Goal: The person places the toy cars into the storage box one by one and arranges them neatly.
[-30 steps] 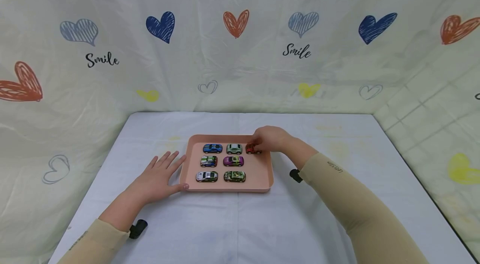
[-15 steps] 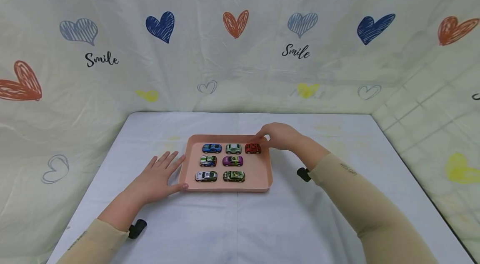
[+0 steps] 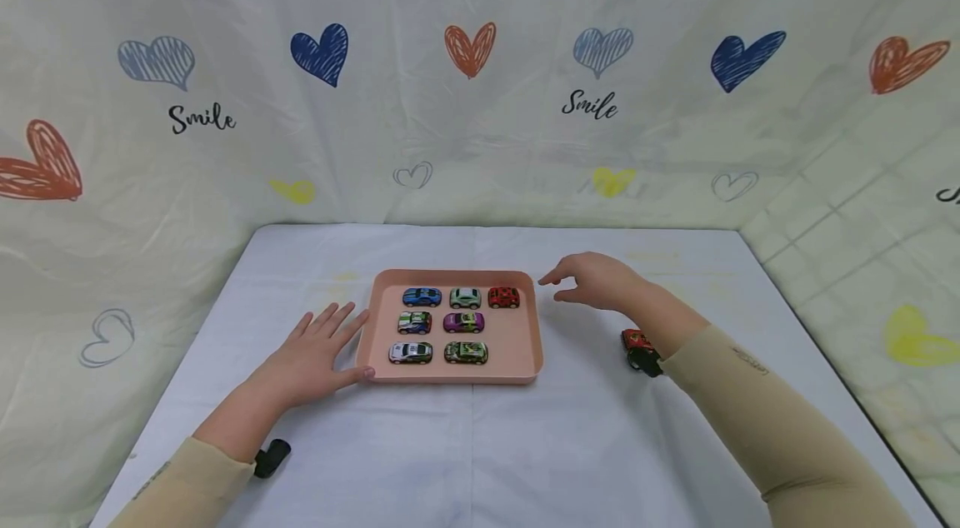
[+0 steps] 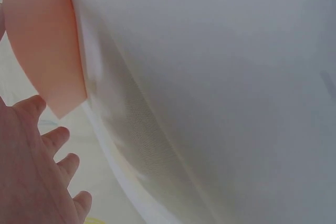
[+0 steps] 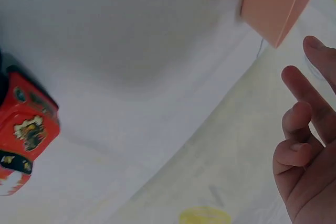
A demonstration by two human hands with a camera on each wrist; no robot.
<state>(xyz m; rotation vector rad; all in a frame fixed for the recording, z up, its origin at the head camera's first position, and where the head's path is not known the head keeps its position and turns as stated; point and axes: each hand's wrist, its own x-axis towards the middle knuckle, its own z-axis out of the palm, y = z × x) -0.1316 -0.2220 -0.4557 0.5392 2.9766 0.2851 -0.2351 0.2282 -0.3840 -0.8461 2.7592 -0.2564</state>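
Observation:
A pink tray holds toy cars in rows. At its back stand a blue car, a pale green car and a red car. A white-green-blue car and a purple car form the middle row. In front are a silver car and a camouflage car. My left hand has its fingers spread, thumb tip at the tray's front left corner. Empty, my right hand hovers right of the tray, fingers loosely bent.
Another red toy car sits on the white-covered table right of the tray, partly hidden by the right wrist camera in the head view. Behind the table hangs a cloth printed with hearts.
My right hand has let go of the red car at the tray's back right and moved right, out of the tray. The second red car has come into sight. My left hand stays put.

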